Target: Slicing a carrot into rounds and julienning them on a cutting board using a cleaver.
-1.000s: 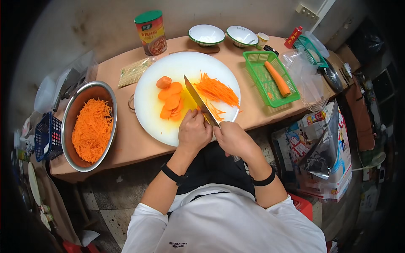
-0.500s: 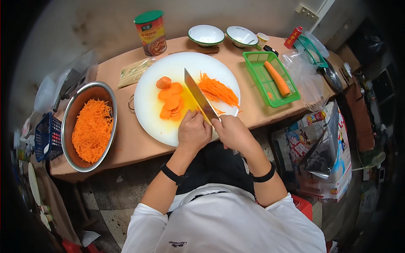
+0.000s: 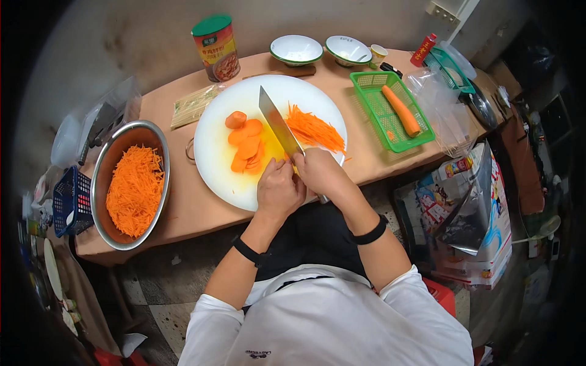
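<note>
Knife (image 3: pixel 279 124) points diagonally away, leftward.

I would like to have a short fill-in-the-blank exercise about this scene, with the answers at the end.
1. The right hand holds the knife by its ____.
2. The steel bowl of carrot shreds stands to the ____ of the round board.
3. The long carrot lies in a basket coloured ____.
4. Both wristbands are coloured ____.

Missing words: handle; left; green; black.
</note>
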`<state>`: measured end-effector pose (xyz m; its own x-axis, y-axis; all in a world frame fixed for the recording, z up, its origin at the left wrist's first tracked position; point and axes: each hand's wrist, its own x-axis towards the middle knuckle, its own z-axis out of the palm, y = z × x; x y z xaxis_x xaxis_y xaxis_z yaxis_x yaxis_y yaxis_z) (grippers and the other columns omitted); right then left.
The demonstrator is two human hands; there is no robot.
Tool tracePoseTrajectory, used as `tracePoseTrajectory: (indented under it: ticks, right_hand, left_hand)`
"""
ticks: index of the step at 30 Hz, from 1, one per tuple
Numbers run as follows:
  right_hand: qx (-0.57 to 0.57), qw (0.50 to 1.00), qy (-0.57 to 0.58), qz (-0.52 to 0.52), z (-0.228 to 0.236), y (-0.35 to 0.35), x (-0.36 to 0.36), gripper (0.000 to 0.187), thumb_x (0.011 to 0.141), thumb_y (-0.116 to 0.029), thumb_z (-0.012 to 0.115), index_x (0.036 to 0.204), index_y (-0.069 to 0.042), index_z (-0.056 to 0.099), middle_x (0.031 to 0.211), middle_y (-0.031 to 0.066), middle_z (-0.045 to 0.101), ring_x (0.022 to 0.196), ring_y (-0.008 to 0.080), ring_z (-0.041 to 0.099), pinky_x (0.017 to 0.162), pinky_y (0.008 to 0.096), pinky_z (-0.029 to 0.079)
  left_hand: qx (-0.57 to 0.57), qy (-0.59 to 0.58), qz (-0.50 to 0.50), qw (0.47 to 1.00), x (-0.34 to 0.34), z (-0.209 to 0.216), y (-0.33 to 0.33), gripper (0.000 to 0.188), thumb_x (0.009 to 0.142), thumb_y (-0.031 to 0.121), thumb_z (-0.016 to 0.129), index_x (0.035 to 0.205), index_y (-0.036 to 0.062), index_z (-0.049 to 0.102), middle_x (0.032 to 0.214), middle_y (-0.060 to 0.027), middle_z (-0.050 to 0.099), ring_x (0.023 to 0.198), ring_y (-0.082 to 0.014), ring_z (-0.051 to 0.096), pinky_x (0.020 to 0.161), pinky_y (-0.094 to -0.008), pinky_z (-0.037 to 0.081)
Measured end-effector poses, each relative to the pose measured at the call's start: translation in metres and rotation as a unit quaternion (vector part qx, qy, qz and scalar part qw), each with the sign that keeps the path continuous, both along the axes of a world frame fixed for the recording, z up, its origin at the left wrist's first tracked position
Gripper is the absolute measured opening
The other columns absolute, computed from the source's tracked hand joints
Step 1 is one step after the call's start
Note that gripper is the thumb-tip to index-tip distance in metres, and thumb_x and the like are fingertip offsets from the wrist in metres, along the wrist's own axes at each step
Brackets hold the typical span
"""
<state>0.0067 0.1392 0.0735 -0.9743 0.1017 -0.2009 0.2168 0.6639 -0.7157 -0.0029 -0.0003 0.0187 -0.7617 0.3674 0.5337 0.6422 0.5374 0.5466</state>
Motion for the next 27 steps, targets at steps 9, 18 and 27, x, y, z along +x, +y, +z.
tracePoseTrajectory:
  ticks: [9,18,27]
  right_hand:
    - [-0.024,0.999,-0.029,-0.018,0.028,0.001,0.049,0.043,0.108,-0.024,0.051,0.092,0.014,0.065,0.061,0.0255,0.064,0.047,0.0325,0.067,0.048,0.0442,0.055]
    - [-0.036,0.998,-0.05,0.022,0.042,-0.006,0.061,0.043,0.108,-0.02,0.051,0.091,0.017,0.063,0.06,0.0233,0.064,0.045,0.0301,0.066,0.046,0.0418,0.054]
    - [-0.026,0.999,-0.017,-0.01,0.004,-0.001,0.001,0.047,0.107,-0.024,0.05,0.082,0.012,0.067,0.065,0.0292,0.066,0.05,0.038,0.068,0.05,0.0453,0.056]
  left_hand:
    - [0.012,0.047,0.015,0.999,-0.003,-0.012,-0.001,0.015,0.081,0.007,0.065,0.081,-0.0073,0.067,0.082,-0.0269,0.071,0.087,-0.0432,0.069,0.092,-0.0482,0.056]
    - [0.021,0.051,0.012,0.998,-0.004,-0.013,-0.001,0.014,0.08,0.007,0.065,0.079,-0.0066,0.066,0.081,-0.0276,0.07,0.087,-0.0437,0.068,0.089,-0.0478,0.056]
    - [0.013,0.015,0.0,1.0,-0.002,-0.006,-0.002,0.012,0.08,0.005,0.065,0.083,-0.006,0.067,0.079,-0.0237,0.069,0.082,-0.0415,0.065,0.078,-0.0479,0.056]
